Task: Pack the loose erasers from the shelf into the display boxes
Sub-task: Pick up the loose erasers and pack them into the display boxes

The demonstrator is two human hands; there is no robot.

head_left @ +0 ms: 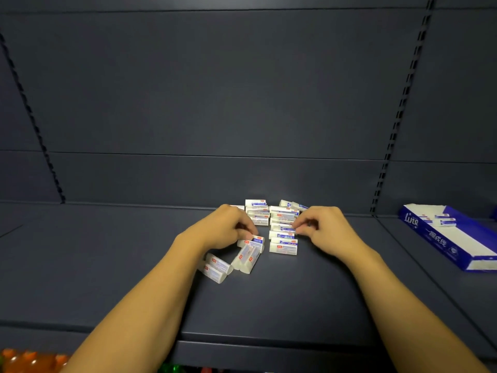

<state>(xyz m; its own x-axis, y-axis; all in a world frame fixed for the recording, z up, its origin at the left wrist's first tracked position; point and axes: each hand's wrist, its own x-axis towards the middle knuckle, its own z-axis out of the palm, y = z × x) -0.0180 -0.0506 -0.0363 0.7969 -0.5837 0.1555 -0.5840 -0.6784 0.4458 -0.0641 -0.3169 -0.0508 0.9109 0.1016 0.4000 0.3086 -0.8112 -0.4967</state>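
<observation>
Several loose white erasers (283,247) in blue-and-white sleeves lie in a cluster at the middle back of the dark shelf (269,300). My left hand (226,228) has its fingers curled and pinches an eraser (254,240) at the cluster's left side. My right hand (326,230) pinches the end of another eraser (282,227) in the right column. A few more erasers (216,267) lie tilted at the front left. A blue-and-white display box (457,238) lies at the far right with a few erasers (443,220) inside.
The shelf's back panel (242,103) rises right behind the cluster. Slotted uprights (400,111) stand left and right. Orange and green items (32,362) show on the level below, at the bottom left.
</observation>
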